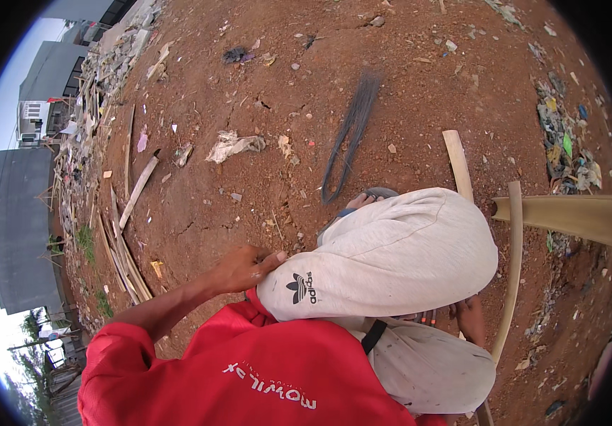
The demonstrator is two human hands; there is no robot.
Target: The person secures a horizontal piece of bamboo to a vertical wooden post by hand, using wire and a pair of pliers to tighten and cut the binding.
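Observation:
My left hand (246, 267) is bent at the upper side of my off-white trousers (391, 255), its fingers curled and their tips hidden against the cloth. Beyond my raised knee, my right hand (471, 321) hangs low, partly covered by the leg. Its fingers are in shadow, and whether they hold anything cannot be made out. A long, curved bamboo strip (515, 259) passes just right of that hand. Another flat strip (457, 163) lies beyond the knee. A folded bundle of thin black wire (352, 135) rests on the soil ahead of my sandalled foot (373, 197).
A thick split bamboo piece (561, 217) juts in from the right. Several wooden strips (125, 259) lie at the left. Rubbish heaps (565, 142) edge the red soil at right, with more debris (96, 117) at far left before grey buildings (22, 227).

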